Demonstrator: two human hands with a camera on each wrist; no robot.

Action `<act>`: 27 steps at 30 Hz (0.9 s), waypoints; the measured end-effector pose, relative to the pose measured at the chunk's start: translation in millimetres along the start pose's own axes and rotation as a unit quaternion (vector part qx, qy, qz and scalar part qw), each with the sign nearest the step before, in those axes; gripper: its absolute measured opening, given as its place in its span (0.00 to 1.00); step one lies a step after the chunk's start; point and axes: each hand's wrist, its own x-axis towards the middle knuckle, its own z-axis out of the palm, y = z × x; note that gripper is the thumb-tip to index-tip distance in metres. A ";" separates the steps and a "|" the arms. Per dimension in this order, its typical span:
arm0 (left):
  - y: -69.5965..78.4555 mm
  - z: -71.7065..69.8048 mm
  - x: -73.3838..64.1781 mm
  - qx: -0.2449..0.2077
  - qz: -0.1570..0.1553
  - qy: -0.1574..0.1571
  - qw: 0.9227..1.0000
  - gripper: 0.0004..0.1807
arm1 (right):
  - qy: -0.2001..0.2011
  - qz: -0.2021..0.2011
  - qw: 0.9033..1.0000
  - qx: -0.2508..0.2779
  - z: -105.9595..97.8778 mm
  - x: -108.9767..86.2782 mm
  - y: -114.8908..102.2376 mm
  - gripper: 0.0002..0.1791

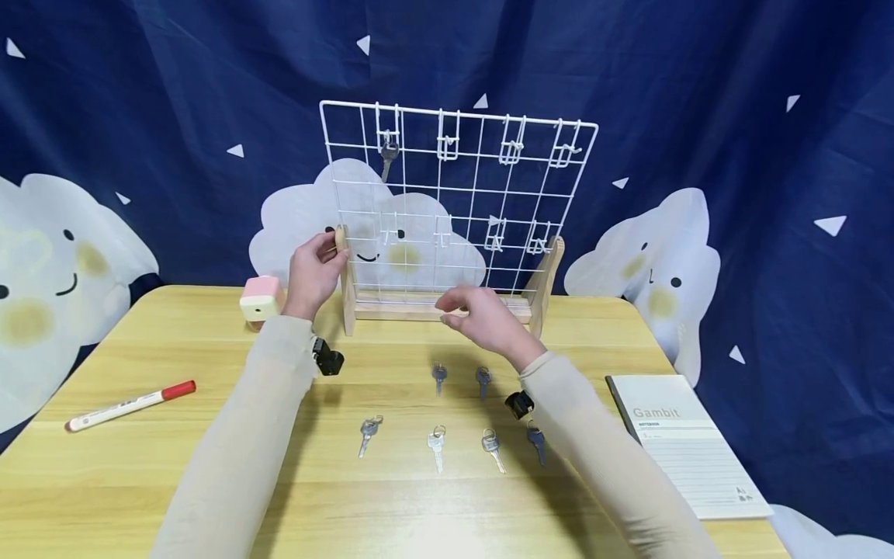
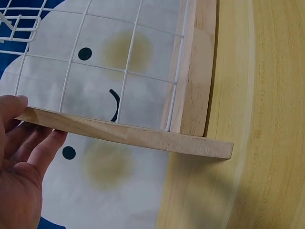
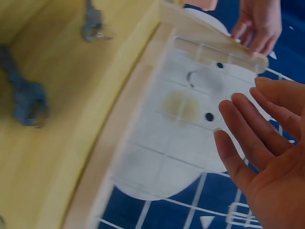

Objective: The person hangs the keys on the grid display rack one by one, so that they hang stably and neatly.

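Note:
My left hand (image 1: 314, 272) pinches the top of the left wooden post (image 2: 128, 133) of a white wire grid rack (image 1: 457, 190), thumb on one side and fingers on the other. In front of the rack's wooden base bar, my right hand (image 1: 485, 318) hovers with nothing in it, its fingers (image 3: 245, 126) loosely bent and spread. One key (image 1: 389, 151) hangs from the top left hook of the grid. Several keys lie on the table in two loose rows, among them a dark key (image 1: 439, 375) and a silver key (image 1: 436, 444) below the right hand.
More white hooks (image 1: 512, 147) line the grid in two rows. A pink and white cube (image 1: 261, 299) stands left of the rack. A red-capped marker (image 1: 133, 405) lies on the table (image 1: 230, 365) at left, and a notebook (image 1: 687, 450) at right. Behind hangs a dark blue cloud-print curtain (image 1: 209, 78).

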 end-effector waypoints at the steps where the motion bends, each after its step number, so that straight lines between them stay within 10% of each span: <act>1: -0.3 0.0 0.0 0.000 0.000 0.001 1.000 0.24 | -0.009 0.009 1.000 0.001 2.5 -1.0 2.8 0.12; 27: -2.4 2.1 -0.9 0.001 0.017 0.003 1.000 0.24 | -0.103 0.028 0.994 -0.024 65.9 -8.3 43.5 0.12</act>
